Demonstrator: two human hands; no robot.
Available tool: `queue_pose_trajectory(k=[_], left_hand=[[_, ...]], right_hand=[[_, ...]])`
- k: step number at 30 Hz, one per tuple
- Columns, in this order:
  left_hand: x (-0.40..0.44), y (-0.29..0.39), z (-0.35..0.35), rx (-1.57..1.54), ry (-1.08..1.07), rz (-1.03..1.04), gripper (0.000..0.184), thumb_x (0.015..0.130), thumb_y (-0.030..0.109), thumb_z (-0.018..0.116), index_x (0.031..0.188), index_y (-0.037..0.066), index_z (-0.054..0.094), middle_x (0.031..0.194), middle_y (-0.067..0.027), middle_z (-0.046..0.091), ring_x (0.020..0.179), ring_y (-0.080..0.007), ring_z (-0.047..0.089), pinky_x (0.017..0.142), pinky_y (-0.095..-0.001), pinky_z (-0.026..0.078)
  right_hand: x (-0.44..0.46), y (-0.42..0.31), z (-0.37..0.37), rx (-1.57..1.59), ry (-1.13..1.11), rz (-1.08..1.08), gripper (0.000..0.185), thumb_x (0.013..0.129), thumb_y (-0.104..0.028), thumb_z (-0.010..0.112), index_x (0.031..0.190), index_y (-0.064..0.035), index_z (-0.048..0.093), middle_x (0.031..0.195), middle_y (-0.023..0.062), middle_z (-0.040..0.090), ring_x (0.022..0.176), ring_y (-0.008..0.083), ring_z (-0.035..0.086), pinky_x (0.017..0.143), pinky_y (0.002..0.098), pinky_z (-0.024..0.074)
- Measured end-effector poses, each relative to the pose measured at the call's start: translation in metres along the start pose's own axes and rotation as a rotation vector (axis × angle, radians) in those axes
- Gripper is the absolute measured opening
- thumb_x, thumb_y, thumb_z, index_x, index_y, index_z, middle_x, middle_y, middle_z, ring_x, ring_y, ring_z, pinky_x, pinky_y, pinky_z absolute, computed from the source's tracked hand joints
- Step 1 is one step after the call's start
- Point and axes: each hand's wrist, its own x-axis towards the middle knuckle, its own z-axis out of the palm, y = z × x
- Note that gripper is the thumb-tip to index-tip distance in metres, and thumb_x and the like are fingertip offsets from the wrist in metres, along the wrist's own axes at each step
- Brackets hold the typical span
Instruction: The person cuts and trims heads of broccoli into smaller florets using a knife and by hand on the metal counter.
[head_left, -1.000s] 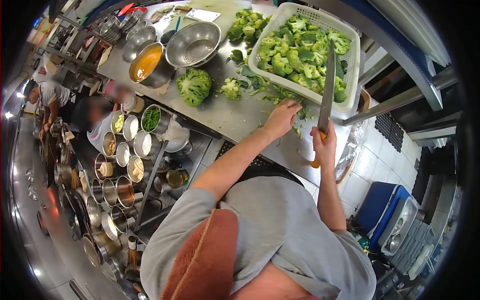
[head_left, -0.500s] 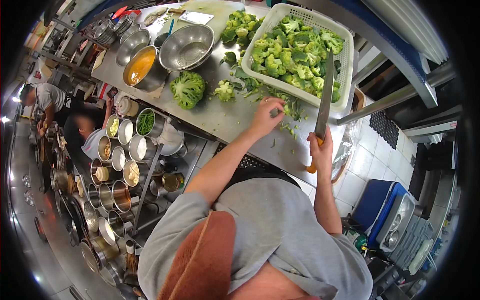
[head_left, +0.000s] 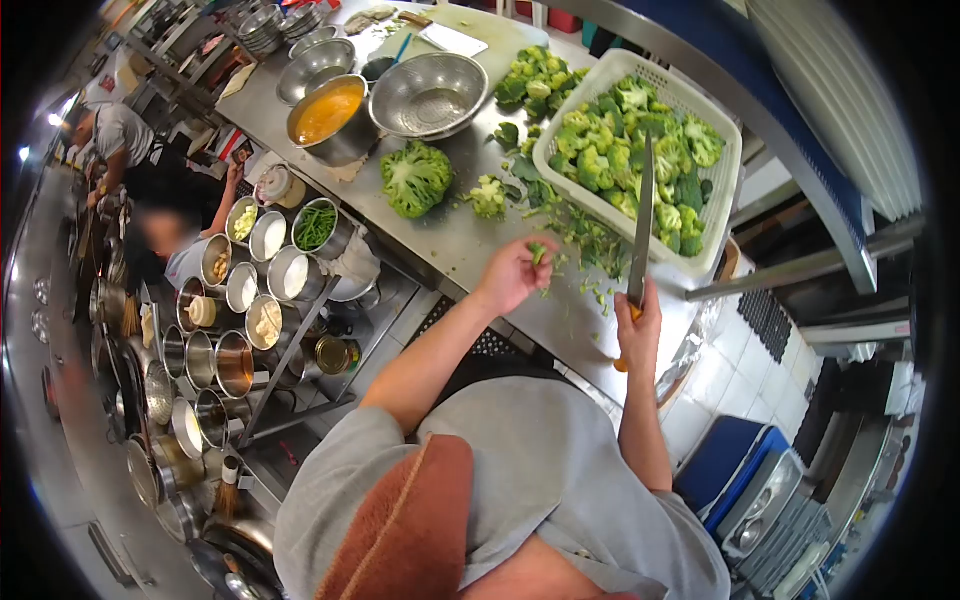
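In my left hand [head_left: 510, 278] is a small green broccoli piece [head_left: 538, 252], held at the fingertips above the steel table [head_left: 470, 240]. My right hand [head_left: 640, 325] grips the orange handle of a long knife [head_left: 645, 220], its blade pointing up and away, in front of the white basket [head_left: 545, 165]. Cut broccoli florets [head_left: 625, 140] fill that basket. Trimmed leaves and scraps [head_left: 590, 240] lie on the table between my hands and the basket. A large broccoli head [head_left: 416, 180] and a smaller cut piece [head_left: 487, 197] rest to the left.
Behind the broccoli head stand a perforated steel bowl [head_left: 430, 95] and a pot of orange liquid [head_left: 330, 112]. A cleaver [head_left: 452, 38] lies on the far cutting board. At left, a rack holds several pots, including green beans [head_left: 315, 227]. Two people work beyond it.
My left hand has turned palm-up, lifting slightly with the broccoli piece now visible in its fingers. The knife stays in my right hand. The whole view has shifted a little.
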Motion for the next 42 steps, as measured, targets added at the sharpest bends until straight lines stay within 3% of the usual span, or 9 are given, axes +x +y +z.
queue_pose_trajectory(k=[5,9,18,25,28,30,33,39,42], left_hand=[[-0.03,0.002,-0.043,-0.086,-0.047,-0.174,0.018,0.097,0.025,0.053,0.091,0.007,0.054,0.08,0.0,0.045,0.065,-0.0122,0.047,0.054,-0.0244,0.034],[-0.059,0.019,-0.04,0.251,0.144,-0.242,0.012,0.095,0.017,0.052,0.09,0.007,0.056,0.083,-0.0012,0.051,0.066,-0.0118,0.049,0.055,-0.0252,0.038],[-0.089,0.043,-0.088,0.396,0.114,-0.098,0.014,0.087,0.003,0.047,0.096,0.006,0.058,0.088,-0.0038,0.056,0.067,-0.011,0.05,0.061,-0.0249,0.043],[-0.08,0.053,-0.091,0.796,0.037,-0.097,0.015,0.101,0.015,0.055,0.107,0.002,0.061,0.066,-0.001,0.058,0.06,-0.0076,0.051,0.056,-0.0265,0.043],[-0.063,0.057,-0.086,1.041,-0.025,0.16,0.02,0.097,0.013,0.06,0.112,0.0,0.06,0.076,-0.0073,0.063,0.062,-0.014,0.058,0.059,-0.0298,0.048],[-0.046,0.068,-0.08,1.414,0.156,0.579,0.036,0.091,0.012,0.066,0.124,0.001,0.056,0.097,-0.0159,0.066,0.076,-0.0275,0.065,0.071,-0.0376,0.053],[-0.011,0.077,-0.072,1.459,0.382,0.858,0.055,0.084,0.013,0.072,0.134,0.006,0.051,0.118,-0.0213,0.061,0.097,-0.0382,0.064,0.084,-0.0444,0.052],[0.043,0.083,-0.067,1.621,0.46,0.374,0.073,0.078,0.015,0.078,0.142,0.005,0.044,0.119,-0.0215,0.061,0.107,-0.0421,0.061,0.092,-0.0477,0.05],[0.037,0.085,-0.071,1.497,0.389,0.49,0.07,0.077,0.016,0.08,0.139,0.005,0.051,0.114,-0.0162,0.068,0.095,-0.0301,0.068,0.081,-0.0396,0.055]], right_hand=[[-0.006,-0.004,0.001,-0.181,0.02,-0.076,0.054,0.093,-0.008,0.066,0.144,-0.004,0.047,0.07,0.0093,0.057,0.061,0.0138,0.05,0.059,0.0306,0.0455],[-0.014,0.006,-0.003,-0.336,-0.042,-0.125,0.057,0.09,-0.005,0.067,0.144,-0.0051,0.048,0.064,0.0105,0.053,0.056,0.0182,0.048,0.058,0.0313,0.0455],[-0.046,0.019,0.005,-0.629,-0.066,-0.026,0.063,0.08,-0.004,0.072,0.14,-0.0038,0.052,0.076,0.0173,0.067,0.066,0.0312,0.065,0.065,0.0397,0.0517],[-0.056,0.019,0.024,-0.749,0.051,0.124,0.068,0.08,-0.003,0.071,0.144,-0.0044,0.045,0.08,0.0193,0.067,0.071,0.0356,0.067,0.069,0.0434,0.0526],[-0.056,0.021,0.028,-0.766,0.084,0.118,0.071,0.079,-0.001,0.07,0.145,-0.0053,0.043,0.081,0.0197,0.067,0.073,0.0375,0.067,0.07,0.0444,0.0529],[-0.053,0.02,0.028,-0.784,0.087,0.098,0.073,0.078,-0.001,0.069,0.146,-0.006,0.043,0.081,0.0201,0.067,0.074,0.0383,0.067,0.07,0.0449,0.053],[-0.042,0.026,0.026,-0.82,0.088,0.04,0.077,0.075,0.003,0.066,0.148,-0.0078,0.041,0.082,0.0211,0.068,0.077,0.0399,0.068,0.07,0.0465,0.0533],[-0.017,0.023,0.016,-0.773,0.027,0.102,0.082,0.072,0.006,0.064,0.149,-0.008,0.039,0.083,0.0224,0.068,0.078,0.0403,0.068,0.069,0.0489,0.0529],[-0.006,0.019,0.006,-0.778,-0.015,0.018,0.089,0.069,0.006,0.066,0.152,-0.0105,0.038,0.085,0.0236,0.068,0.079,0.0418,0.067,0.072,0.0492,0.0531]])
